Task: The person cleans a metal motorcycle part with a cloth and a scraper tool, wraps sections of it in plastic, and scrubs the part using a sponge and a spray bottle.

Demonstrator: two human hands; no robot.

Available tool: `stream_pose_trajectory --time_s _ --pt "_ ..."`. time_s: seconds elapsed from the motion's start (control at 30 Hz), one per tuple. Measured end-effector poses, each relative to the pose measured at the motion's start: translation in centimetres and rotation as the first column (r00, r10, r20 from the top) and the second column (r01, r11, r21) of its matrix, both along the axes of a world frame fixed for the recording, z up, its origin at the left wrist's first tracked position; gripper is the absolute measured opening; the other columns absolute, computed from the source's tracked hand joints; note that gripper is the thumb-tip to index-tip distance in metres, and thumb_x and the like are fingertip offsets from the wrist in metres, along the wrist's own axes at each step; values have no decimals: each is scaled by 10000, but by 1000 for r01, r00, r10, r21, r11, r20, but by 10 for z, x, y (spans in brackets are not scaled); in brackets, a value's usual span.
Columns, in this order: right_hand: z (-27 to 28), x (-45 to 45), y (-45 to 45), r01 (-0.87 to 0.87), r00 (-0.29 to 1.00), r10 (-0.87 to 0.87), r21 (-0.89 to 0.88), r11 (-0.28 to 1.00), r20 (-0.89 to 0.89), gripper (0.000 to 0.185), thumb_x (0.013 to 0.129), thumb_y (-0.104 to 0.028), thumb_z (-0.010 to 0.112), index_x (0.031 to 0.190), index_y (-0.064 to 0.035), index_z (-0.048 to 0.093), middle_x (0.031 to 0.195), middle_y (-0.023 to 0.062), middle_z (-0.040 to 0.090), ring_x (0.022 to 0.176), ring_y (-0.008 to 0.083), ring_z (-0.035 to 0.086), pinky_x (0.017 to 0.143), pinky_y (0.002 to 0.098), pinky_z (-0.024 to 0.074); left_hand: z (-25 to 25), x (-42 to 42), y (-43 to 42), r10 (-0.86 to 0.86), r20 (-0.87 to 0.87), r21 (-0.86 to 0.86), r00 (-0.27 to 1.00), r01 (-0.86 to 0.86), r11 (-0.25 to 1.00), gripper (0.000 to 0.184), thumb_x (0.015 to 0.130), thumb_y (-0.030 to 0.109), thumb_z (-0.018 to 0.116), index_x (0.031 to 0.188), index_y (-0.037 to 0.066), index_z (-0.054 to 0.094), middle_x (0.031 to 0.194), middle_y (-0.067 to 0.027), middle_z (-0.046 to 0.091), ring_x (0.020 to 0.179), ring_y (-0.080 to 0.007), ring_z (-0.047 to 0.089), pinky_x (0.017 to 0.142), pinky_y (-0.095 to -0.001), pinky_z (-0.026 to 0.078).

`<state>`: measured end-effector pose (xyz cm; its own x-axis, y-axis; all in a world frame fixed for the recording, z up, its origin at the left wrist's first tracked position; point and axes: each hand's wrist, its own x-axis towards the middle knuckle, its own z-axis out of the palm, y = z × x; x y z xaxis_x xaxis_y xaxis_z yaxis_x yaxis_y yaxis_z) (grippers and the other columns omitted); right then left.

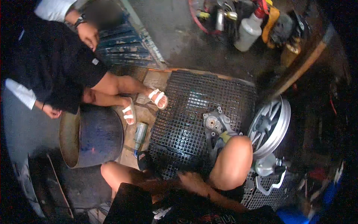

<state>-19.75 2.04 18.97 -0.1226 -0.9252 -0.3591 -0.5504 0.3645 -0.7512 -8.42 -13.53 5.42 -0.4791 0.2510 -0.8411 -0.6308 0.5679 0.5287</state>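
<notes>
- Our right hand (192, 181) is blurred, low over the lap, and we cannot tell how far its grip is open or whether it has hold of anything; our left hand is lost in shadow, so we cannot tell its grip either.
- One grey metal engine casing (213, 123) lies ahead of our right hand, apart from it, partly hidden behind our right knee (238, 149). Its long axis runs away from us; the broad end with the round bore points forward, the other end back toward us.
- Beneath it we have black grid matting (186, 128).
- Right of the knee we see one spoked wheel (269, 127), tilted, with one pale container (265, 166) just beside it.
- To our left we count one cylindrical container (140, 131) and one large open drum (100, 138).
- Beyond, one other person (56, 63) wears two white sandals (160, 98).
- Farther off, we count one white bottle with a red top (249, 31).
</notes>
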Motion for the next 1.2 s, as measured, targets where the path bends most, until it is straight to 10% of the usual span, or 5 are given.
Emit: stream_pose_trajectory --time_s 0.13,0.33,0.53,0.73,1.2 --pt "9 26 1 144 989 -148 -158 977 -15 359 1004 -294 413 1239 -87 590 1022 190 684 866 394 680 737 494 564 -6 -18 -12 -42 -38 -17 998 42 999 738 825 598 630 1274 26 504 1226 -189 542 1118 -375 563 822 -539 473" --pt "88 -12 17 540 822 -550 -501 676 145 272 850 -163 724 1108 -86 684 960 97 716 838 259 703 766 355 563 5 -56 -31 27 -272 -86 962 -53 995 715 828 591 629 1251 24 520 1188 -185 553 1086 -369 575 792 -528 478" --pt "214 -106 71 -77 504 -784 -923 376 -362 330 714 -150 809 1001 -76 663 838 82 678 636 207 622 561 334 516 66 -98 -55 117 -566 -132 816 -229 964 693 832 585 628 1227 23 535 1150 -182 565 1054 -363 587 762 -516 484" --pt "359 -85 46 -309 851 -522 -857 -413 -55 228 786 -215 786 896 -100 622 648 -19 569 491 121 529 466 258 395 162 -88 -58 88 -766 -155 637 -316 936 672 835 578 627 1204 22 551 1113 -178 577 1022 -357 599 732 -505 489" --pt "390 -22 98 -395 863 -489 -774 -495 -127 292 868 -353 699 1039 -181 535 594 -55 552 433 83 485 447 238 378 392 -47 -121 -243 -936 -351 254 -704 617 626 842 562 625 1149 18 587 1025 -170 604 947 -342 627 662 -478 500"
